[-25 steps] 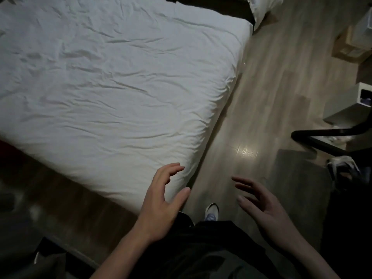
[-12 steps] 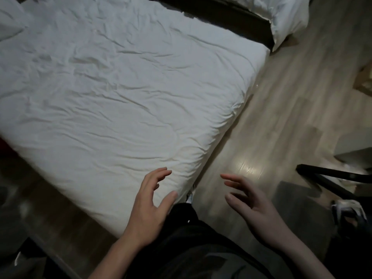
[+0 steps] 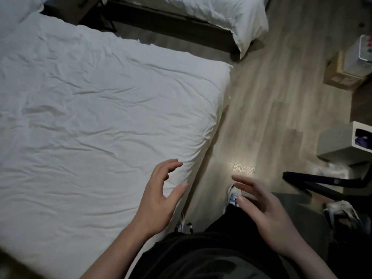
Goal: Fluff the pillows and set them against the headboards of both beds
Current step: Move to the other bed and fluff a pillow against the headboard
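A bed with a wrinkled white sheet (image 3: 96,109) fills the left of the view. The corner of a white pillow (image 3: 14,9) shows at the top left edge. A second bed with white bedding (image 3: 225,15) lies across a narrow gap at the top. My left hand (image 3: 159,198) hovers over the near bed's lower right corner, fingers spread and holding nothing. My right hand (image 3: 265,210) hangs over the floor and my leg, fingers relaxed and empty. No headboard is in view.
Wooden floor (image 3: 271,109) runs along the beds' right side. A cardboard box (image 3: 342,75) and a pale open-fronted cabinet (image 3: 342,143) stand at the right. Black chair legs (image 3: 314,182) reach in at the lower right. My shoe (image 3: 233,195) points forward.
The view has swung, bringing the second bed and the pillow corner into sight. Both hands stay spread and empty, and I have stepped forward along the bed's foot.
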Motion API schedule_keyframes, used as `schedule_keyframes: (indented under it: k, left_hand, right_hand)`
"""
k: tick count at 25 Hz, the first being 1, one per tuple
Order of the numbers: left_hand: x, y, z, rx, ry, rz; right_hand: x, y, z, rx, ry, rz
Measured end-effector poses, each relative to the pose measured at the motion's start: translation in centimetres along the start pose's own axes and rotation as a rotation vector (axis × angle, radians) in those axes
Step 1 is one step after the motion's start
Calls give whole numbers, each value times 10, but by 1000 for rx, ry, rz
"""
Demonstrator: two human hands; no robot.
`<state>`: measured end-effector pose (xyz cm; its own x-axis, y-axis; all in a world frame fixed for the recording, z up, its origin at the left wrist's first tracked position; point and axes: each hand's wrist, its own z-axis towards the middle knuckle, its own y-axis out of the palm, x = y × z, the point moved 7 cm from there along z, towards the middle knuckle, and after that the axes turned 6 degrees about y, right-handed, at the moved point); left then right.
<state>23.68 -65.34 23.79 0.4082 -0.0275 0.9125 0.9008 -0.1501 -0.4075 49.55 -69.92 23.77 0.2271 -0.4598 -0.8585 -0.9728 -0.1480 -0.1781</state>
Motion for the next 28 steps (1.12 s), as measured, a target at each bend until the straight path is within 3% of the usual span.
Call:
schedule_keyframes:
  k: [8, 14, 28]
  left_hand:
    - [70, 99, 99, 210, -74, -6]
    - [101, 137, 177, 275, -105, 14]
    - [141, 226, 573, 66, 33, -39]
  right_hand:
    - [-63, -154, 127, -181, -117, -42]
    - [-103, -225, 204, -251, -155, -56]
    - [-187, -426, 430, 30, -60, -22]
